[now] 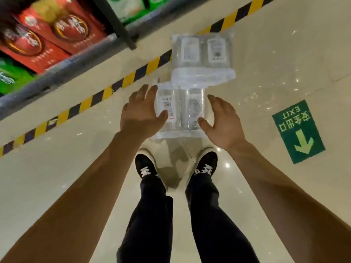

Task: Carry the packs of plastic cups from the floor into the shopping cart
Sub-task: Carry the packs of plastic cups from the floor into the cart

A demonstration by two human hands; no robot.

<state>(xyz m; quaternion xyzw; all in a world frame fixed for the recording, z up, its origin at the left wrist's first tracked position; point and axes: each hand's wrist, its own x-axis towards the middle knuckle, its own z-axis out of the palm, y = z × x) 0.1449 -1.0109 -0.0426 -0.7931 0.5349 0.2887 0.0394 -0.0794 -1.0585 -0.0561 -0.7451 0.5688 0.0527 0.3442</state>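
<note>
Both packs lay on floor (266,73): near pack (180,114) just ahead of shoes (145,166), far pack (202,56) overlapping its far end. Left hand (140,111) & right hand (222,122) spread wide, empty, flanking near pack's sides, prob. to clamp it. Cart not in view.

Two clear packs of plastic cups lie on the floor: near pack (180,112), far pack (202,57), corners overlapping.
</note>
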